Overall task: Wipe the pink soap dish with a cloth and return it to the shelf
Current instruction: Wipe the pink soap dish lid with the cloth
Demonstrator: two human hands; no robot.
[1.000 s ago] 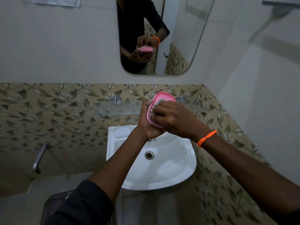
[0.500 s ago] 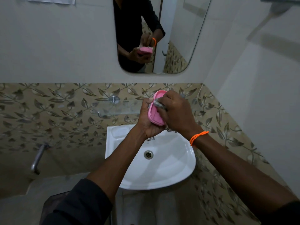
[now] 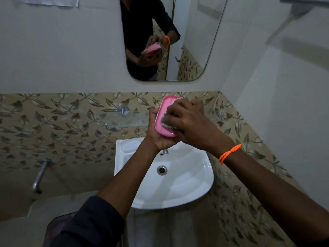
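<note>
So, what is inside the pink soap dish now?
Inside the pink soap dish a pale cloth shows, pressed by the right hand. The hand covers most of the cloth and of the dish's inside.

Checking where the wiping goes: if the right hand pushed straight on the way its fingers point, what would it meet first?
The right hand points left into the pink soap dish, with the cloth pinched under its fingers. It would press the dish's inside first, backed by the left hand.

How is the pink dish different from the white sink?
The pink soap dish is small and pink; the sink is large and white. The dish is tilted on edge, held in the air by the left hand; the sink sits level, fixed at the wall. Both are smooth, rounded basins.
</note>
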